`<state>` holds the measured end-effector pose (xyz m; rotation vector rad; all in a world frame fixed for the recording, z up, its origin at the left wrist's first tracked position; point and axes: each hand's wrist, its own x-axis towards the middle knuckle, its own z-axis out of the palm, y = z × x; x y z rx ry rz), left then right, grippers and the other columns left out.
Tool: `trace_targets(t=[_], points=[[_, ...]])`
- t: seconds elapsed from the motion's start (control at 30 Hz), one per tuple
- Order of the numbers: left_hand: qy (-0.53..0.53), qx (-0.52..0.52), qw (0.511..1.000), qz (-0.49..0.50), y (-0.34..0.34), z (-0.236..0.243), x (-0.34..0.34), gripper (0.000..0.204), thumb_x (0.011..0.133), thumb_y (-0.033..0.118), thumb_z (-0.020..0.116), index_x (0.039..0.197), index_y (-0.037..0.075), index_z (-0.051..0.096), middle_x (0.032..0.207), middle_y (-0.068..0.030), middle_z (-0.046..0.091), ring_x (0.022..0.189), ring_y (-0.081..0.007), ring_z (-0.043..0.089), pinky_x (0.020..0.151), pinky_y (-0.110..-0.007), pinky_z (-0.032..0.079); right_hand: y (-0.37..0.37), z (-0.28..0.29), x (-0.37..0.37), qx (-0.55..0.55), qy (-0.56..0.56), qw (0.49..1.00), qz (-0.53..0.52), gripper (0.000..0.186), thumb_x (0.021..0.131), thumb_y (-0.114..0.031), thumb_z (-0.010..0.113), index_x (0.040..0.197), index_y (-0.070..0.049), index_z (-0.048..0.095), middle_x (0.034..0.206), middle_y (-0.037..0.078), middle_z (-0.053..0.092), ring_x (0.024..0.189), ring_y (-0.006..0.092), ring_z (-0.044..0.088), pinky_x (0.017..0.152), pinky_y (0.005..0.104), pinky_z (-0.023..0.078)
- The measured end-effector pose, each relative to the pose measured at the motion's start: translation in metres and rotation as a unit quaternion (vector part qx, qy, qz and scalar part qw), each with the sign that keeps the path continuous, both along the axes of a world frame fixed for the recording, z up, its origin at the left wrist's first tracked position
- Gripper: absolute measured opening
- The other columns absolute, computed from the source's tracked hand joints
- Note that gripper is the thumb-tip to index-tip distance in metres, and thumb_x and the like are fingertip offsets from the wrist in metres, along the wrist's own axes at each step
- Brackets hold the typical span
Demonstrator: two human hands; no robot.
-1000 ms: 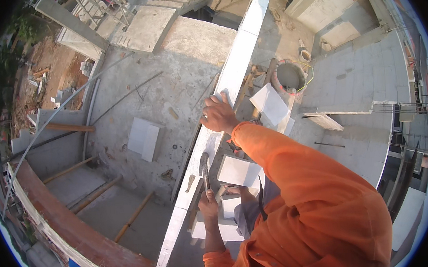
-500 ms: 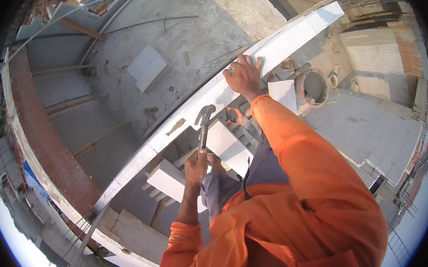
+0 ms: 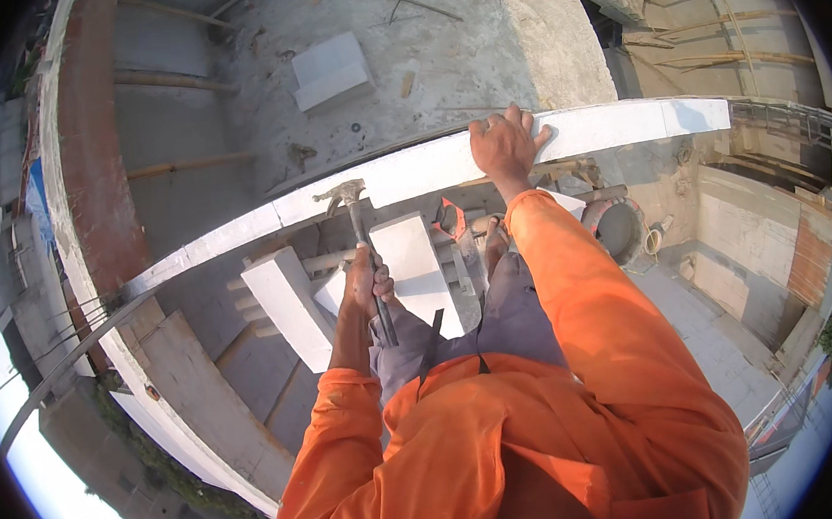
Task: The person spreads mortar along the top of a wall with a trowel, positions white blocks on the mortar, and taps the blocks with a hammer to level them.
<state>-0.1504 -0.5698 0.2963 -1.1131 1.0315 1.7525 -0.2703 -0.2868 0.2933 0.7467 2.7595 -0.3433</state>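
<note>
Left hand [image 3: 363, 280] grasps a hammer [image 3: 360, 229]: dark handle, dull, stained claw head | Right hand [image 3: 505, 147] rests, fingers spread, atop a long white block wall [image 3: 429, 170]

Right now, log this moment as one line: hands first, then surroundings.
left hand: grips hammer by handle | right hand: resting on white block wall | nearby: loose white block, orange-handled tool

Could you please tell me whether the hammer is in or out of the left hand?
In: the left hand is closed around the hammer, whose head and handle end stick out on either side.
</note>
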Motion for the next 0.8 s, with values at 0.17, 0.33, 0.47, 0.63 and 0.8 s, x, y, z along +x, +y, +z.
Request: trace_targets(t=[0.17, 0.33, 0.47, 0.63, 0.8], points=[[0.060, -0.056, 0.989, 0.120, 0.009, -0.003, 0.003, 0.045, 0.095, 0.056, 0.035, 0.081, 0.015, 0.043, 0.055, 0.0020, 0.036, 0.038, -0.0083, 0.032, 0.035, -0.025, 0.027, 0.021, 0.009, -0.002, -0.021, -0.020, 1.000, -0.012, 0.042, 0.088, -0.040, 0.043, 0.102, -0.010, 0.069, 0.119, 0.004, 0.050, 0.118, 0.0220, 0.039, 0.106, 0.0575, 0.010], [0.036, -0.124, 0.991, -0.037, 0.013, -0.005, 0.006, 0.045, 0.096, 0.055, 0.035, 0.079, 0.013, 0.042, 0.054, 0.0017, 0.035, 0.038, -0.0085, 0.033, 0.034, -0.025, 0.028, 0.023, 0.007, 0.000, -0.076, 0.029, 0.997, -0.005, 0.039, 0.087, -0.038, 0.046, 0.098, -0.009, 0.070, 0.119, 0.004, 0.051, 0.117, 0.0203, 0.039, 0.106, 0.0571, 0.013], [0.223, -0.302, 0.914, -0.153, 0.013, 0.031, -0.008, 0.048, 0.094, 0.056, 0.040, 0.078, 0.011, 0.042, 0.051, 0.0013, 0.034, 0.036, -0.0087, 0.035, 0.031, -0.024, 0.029, 0.036, 0.008, 0.011, -0.104, 0.038, 0.994, -0.017, 0.037, 0.087, -0.038, 0.048, 0.090, -0.009, 0.071, 0.115, 0.002, 0.053, 0.117, 0.0187, 0.039, 0.106, 0.0544, 0.015], [0.500, -0.391, 0.655, -0.411, 0.059, 0.078, -0.082, 0.059, 0.091, 0.061, 0.043, 0.077, 0.003, 0.045, 0.051, -0.0032, 0.039, 0.041, -0.0144, 0.036, 0.039, -0.031, 0.033, 0.030, -0.001, 0.013, -0.142, 0.122, 0.982, -0.010, 0.038, 0.088, -0.038, 0.048, 0.086, -0.008, 0.071, 0.112, 0.003, 0.053, 0.118, 0.0200, 0.038, 0.107, 0.0543, 0.016], [0.676, -0.290, 0.444, -0.512, 0.232, 0.117, -0.133, 0.057, 0.090, 0.055, 0.050, 0.076, 0.000, 0.049, 0.054, -0.0122, 0.045, 0.047, -0.0233, 0.045, 0.046, -0.035, 0.040, 0.032, -0.017, 0.026, -0.162, 0.155, 0.975, -0.014, 0.035, 0.088, -0.033, 0.048, 0.089, -0.006, 0.070, 0.109, 0.005, 0.053, 0.121, 0.0238, 0.037, 0.108, 0.0553, 0.017]])
